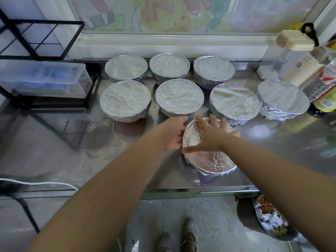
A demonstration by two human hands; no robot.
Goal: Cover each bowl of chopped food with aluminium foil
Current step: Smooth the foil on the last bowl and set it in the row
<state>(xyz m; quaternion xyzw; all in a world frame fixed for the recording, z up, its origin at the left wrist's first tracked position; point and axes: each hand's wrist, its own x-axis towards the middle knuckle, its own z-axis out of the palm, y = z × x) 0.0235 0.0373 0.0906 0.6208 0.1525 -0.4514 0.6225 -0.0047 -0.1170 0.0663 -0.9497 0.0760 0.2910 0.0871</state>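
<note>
Counter: shiny steel counter (291,142)
At the grip: foil-covered bowl (209,160), near front edge
Beyond grip: seven covered bowls (180,96), two rows
Far right: bottle (325,91), plastic container (291,57)

Steel counter (63,142) in front of me, dull and reflective. Black wire rack (41,39) stands at far left, a clear plastic box (45,79) of blue items under it. White cord (41,183) trails along the near left edge. Frosted patterned window (163,13) behind. Cream-lidded clear container (291,57) and oil bottle (325,91) at far right. Waste bin (272,220) sits on the floor lower right, near my shoes (190,231).
</note>
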